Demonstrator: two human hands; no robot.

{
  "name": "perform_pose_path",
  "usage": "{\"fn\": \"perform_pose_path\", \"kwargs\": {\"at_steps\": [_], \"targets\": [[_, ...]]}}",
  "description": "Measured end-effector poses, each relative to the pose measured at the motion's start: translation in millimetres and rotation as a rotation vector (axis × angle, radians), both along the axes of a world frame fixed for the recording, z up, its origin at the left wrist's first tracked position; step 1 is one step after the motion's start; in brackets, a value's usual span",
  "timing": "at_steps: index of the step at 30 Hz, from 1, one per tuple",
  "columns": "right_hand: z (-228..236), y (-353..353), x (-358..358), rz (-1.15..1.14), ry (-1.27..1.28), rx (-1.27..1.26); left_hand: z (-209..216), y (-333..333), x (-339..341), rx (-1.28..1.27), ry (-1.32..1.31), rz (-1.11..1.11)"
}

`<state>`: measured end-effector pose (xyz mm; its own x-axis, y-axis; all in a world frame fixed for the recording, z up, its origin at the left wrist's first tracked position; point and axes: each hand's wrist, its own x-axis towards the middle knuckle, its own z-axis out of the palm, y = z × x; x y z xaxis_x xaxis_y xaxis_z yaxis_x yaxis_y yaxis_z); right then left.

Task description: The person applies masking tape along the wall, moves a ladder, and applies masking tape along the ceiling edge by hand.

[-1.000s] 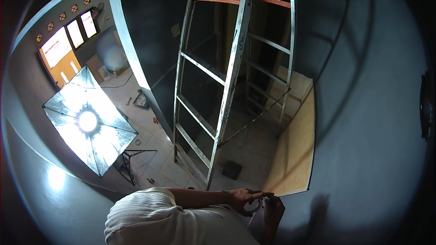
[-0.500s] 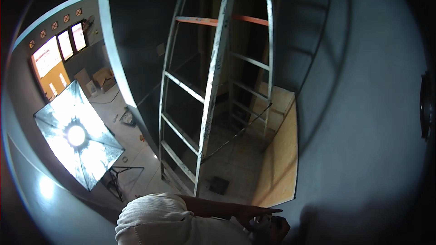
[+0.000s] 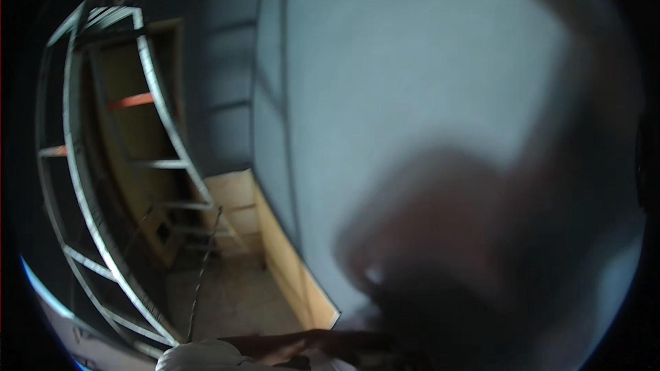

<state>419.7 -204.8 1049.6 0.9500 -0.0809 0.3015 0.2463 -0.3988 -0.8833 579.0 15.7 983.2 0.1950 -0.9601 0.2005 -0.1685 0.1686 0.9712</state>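
My left arm, in a white sleeve (image 3: 199,357), comes in along the lower edge. Its hand (image 3: 326,345) reaches right beneath the corner of a wooden board (image 3: 295,275). The fingers are lost in darkness, and something pale shows below them, too dim to name. A big, blurred dark shape (image 3: 440,233) with a reddish tint fills the right side in front of the grey wall (image 3: 385,82). It may be my right hand and arm close up, or partly a shadow; no fingers can be made out in it.
A tall metal stepladder (image 3: 89,192) with orange braces stands at the left, a rope or chain (image 3: 201,275) hanging between its legs. Behind it is a doorway with a pale yellowish door (image 3: 127,89). Ladder-shaped shadows fall across the wall.
The view has swung right, so the ladder sits farther left and the lit softbox lamp and window are gone. The large blurred shape has appeared at the right. My left hand sits lower in view.
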Motion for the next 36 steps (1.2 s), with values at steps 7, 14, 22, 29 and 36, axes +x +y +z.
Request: {"fn": "perform_pose_path", "kwargs": {"at_steps": [7, 14, 22, 29, 36], "targets": [[37.2, 2.2, -43.9, -0.472, -0.073, 0.122, 14.8, -106.7, 44.8, 0.177, 0.022, -0.500], [38.3, -14.2, -102.3, -0.920, 0.029, 0.000, -4.2, -237.1, -10.3, 0.385, 0.037, -1.083], [12.9, -11.2, -211.6, -1.257, 0.114, -0.192, -12.0, -375.8, -162.8, 0.392, 0.054, -1.383], [-1.0, -147.6, -357.9, -1.598, 0.231, -0.004, -40.0, -524.9, -329.1, 0.424, 0.135, -1.229], [13.9, -272.8, -534.0, -1.431, 0.028, -0.125, -60.4, -573.7, -468.6, 0.483, 0.200, -1.073]]}}
